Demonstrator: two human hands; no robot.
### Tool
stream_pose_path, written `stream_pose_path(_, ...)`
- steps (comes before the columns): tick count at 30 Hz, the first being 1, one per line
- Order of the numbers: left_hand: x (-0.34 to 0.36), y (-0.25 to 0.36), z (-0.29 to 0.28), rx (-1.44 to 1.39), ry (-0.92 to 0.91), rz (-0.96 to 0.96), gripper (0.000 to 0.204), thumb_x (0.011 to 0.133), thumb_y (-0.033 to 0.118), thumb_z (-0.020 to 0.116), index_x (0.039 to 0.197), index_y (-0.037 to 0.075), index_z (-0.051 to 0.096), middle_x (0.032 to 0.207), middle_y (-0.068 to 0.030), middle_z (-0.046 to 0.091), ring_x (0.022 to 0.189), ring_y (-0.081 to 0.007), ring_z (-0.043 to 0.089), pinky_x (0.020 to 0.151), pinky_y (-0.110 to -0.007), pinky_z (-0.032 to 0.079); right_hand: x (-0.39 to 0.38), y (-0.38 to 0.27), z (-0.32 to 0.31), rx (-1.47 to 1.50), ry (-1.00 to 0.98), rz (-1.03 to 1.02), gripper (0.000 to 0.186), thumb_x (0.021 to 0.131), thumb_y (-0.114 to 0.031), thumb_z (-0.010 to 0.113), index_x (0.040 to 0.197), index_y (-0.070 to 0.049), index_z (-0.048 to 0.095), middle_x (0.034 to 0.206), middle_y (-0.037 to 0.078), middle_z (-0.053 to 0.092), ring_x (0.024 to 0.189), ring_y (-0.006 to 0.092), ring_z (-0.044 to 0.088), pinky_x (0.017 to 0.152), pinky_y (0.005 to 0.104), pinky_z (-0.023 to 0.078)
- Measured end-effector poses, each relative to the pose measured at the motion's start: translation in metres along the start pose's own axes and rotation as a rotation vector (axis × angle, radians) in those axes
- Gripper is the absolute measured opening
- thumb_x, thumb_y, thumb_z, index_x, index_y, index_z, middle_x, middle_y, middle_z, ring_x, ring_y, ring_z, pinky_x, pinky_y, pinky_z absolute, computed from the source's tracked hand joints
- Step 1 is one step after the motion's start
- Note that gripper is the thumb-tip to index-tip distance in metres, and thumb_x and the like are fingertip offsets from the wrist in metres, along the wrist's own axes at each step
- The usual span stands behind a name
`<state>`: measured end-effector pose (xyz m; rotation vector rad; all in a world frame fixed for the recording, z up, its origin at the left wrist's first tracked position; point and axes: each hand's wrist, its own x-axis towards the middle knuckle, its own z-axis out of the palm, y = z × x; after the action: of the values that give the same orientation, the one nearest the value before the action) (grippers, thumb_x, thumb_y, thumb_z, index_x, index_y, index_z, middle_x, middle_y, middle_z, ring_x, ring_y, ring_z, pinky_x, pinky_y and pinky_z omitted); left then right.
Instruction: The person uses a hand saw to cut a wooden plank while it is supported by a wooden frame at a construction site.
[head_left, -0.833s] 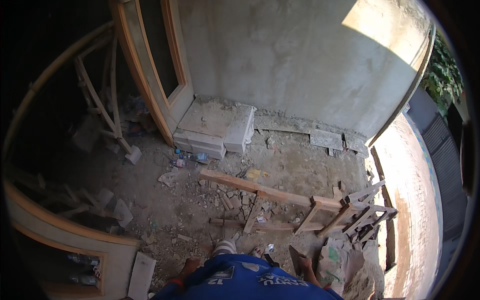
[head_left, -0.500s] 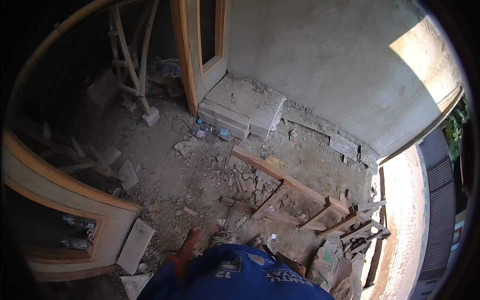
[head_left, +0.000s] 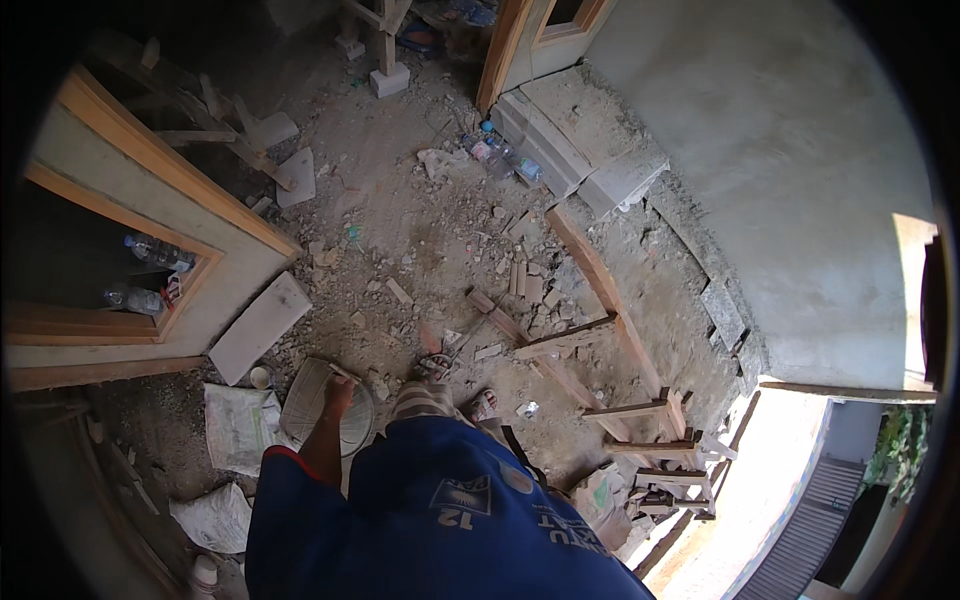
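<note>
My left hand (head_left: pixel 340 392) reaches down on the left, out of a blue sleeve with a red cuff. Its fingers look closed around a small pale thing, too small to make out. Under and around the hand is a round, flat, grey-brown disc with a rim (head_left: pixel 362 425), perhaps a sieve; whether the hand touches it I cannot tell. White sacks (head_left: pixel 238 430) lie beside the disc, and a small pale cup (head_left: pixel 261 377) stands just past them. My right hand is out of sight.
A pale block (head_left: pixel 260 328) leans by the wood-framed window panel (head_left: pixel 240 225). To the right, a wooden trestle (head_left: pixel 590 260) lies across the rubble-strewn floor. Plastic bottles (head_left: pixel 500 158) lie beside stacked pale slabs (head_left: pixel 545 140) at the grey wall. My sandalled feet (head_left: pixel 484 404) stand among debris.
The view has swung down and to the left, bringing the round disc and more sacks into sight. My left hand has moved left, over the disc, and its fingers now look closed.
</note>
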<state>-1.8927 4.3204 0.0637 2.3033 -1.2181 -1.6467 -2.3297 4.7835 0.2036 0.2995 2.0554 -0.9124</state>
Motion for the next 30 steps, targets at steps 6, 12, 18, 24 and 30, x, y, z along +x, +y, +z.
stream_pose_path(6,-0.081,-0.025,0.057,-0.033,-0.208,-0.132,0.039,0.097,0.027,0.059,0.125,0.0,0.058,0.104,-0.0129,0.067,0.082,-0.0217,0.066,0.066,-0.036,0.055,0.017,-0.026,-0.027,0.15,-0.097,-0.027,0.013,0.081,-0.008,0.058,0.085,0.0,0.068,0.057,0.005,0.056,0.042,0.0166,0.052,0.042,0.0313,0.041)
stream_pose_path(12,-0.13,-0.03,0.078,-0.166,-0.298,0.059,0.043,0.095,0.031,0.063,0.122,-0.002,0.062,0.109,-0.0159,0.065,0.101,-0.0261,0.065,0.081,-0.041,0.055,0.074,0.0,-0.049,0.073,-0.018,-0.145,0.013,0.078,-0.009,0.062,0.084,0.0,0.069,0.058,0.005,0.057,0.045,0.0165,0.053,0.045,0.0326,0.041)
stream_pose_path(18,-0.172,-0.049,0.057,-0.063,-0.187,-0.005,0.036,0.094,0.026,0.064,0.116,-0.002,0.063,0.102,-0.0144,0.067,0.091,-0.0248,0.067,0.072,-0.038,0.057,0.089,0.055,-0.063,-0.037,-0.006,-0.117,0.012,0.078,-0.01,0.065,0.07,0.0,0.066,0.057,0.005,0.058,0.044,0.0164,0.054,0.044,0.0334,0.042)
stream_pose_path(24,-0.152,-0.077,0.01,0.017,-0.041,-0.136,0.036,0.093,0.026,0.064,0.118,-0.001,0.062,0.097,-0.0138,0.068,0.084,-0.0229,0.068,0.063,-0.036,0.057,0.037,0.085,-0.042,0.022,0.003,-0.049,0.012,0.078,-0.01,0.065,0.077,0.0,0.071,0.062,0.006,0.063,0.051,0.0168,0.06,0.048,0.0316,0.047)
stream_pose_path(30,-0.111,-0.025,0.028,-0.103,-0.132,-0.039,0.038,0.093,0.03,0.062,0.121,0.003,0.061,0.103,-0.0152,0.069,0.075,-0.0232,0.067,0.059,-0.035,0.054,0.06,0.136,-0.047,-0.009,0.043,0.091,0.015,0.077,-0.012,0.066,0.075,0.002,0.073,0.067,0.008,0.067,0.055,0.0189,0.064,0.054,0.034,0.051)
